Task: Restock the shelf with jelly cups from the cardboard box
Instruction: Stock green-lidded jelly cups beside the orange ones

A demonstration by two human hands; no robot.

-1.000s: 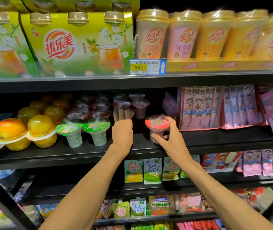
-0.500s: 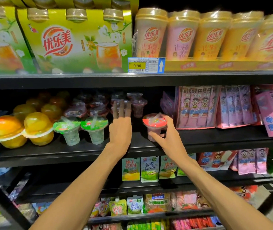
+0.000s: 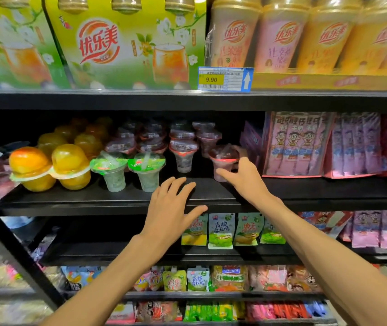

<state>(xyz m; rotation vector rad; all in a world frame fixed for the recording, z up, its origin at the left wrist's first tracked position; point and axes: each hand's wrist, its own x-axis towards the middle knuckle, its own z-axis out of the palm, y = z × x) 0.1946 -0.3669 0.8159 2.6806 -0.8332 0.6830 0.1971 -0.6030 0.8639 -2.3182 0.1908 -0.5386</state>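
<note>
Red-lidded clear plastic jelly cup (image 3: 223, 162) stands on the black metal shelf (image 3: 211, 196), at three o'clock of the red-lidded rows. Right hand (image 3: 244, 177) grip curls round it. Left hand (image 3: 172, 203), at seven o'clock, spread wide, holding nothing. Placement appears nearly complete; cardboard box unseen, remaining stock undeterminable.

Two bare forearms are seen, with no sleeve, glove, watch or ring worn on the left hand (image 3: 169, 208) or the right hand (image 3: 244, 177).
</note>
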